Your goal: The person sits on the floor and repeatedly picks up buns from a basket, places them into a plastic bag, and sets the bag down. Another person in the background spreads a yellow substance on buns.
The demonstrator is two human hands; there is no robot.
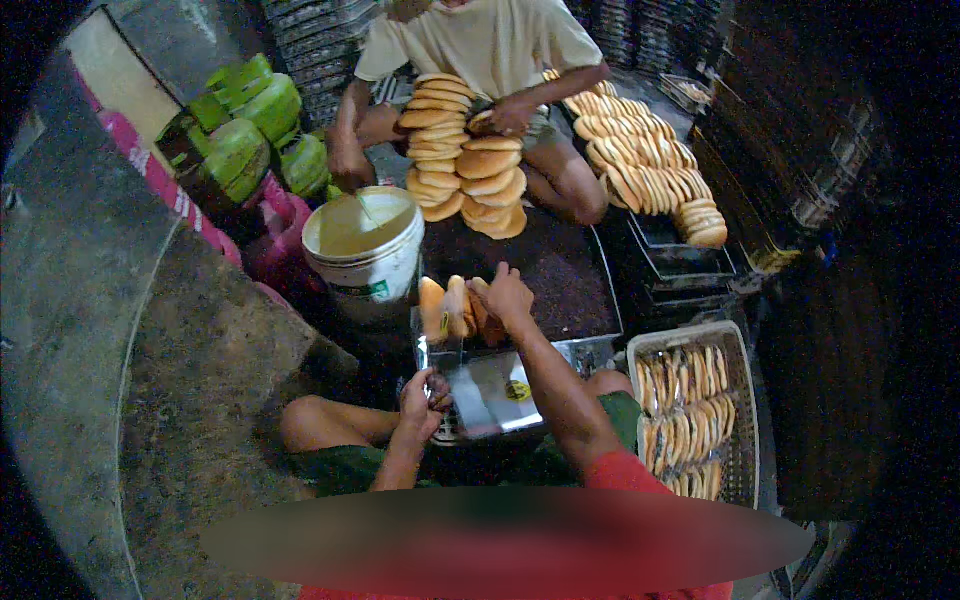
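Note:
My left hand (pixel 425 401) is closed on the edge of a clear plastic bag (pixel 480 386), which lies over a basket at my lap. The bag has a small yellow printed mark. My right hand (pixel 510 298) reaches forward and touches the rightmost of several flat bread buns (pixel 456 306) standing on edge at the near left of a dark tray (pixel 562 277). Whether its fingers grip that bun cannot be told. Beyond them, tall stacks of buns (pixel 491 184) lean on the tray's far side, before a seated co-worker.
A white bucket (pixel 360 274) stands left of the tray, a co-worker's hand above it. At right are a plastic crate (pixel 750 420) of bagged buns and dark trays (pixel 682 274) with rows of buns. Green gas cylinders (pixel 236 157) stand at the upper left.

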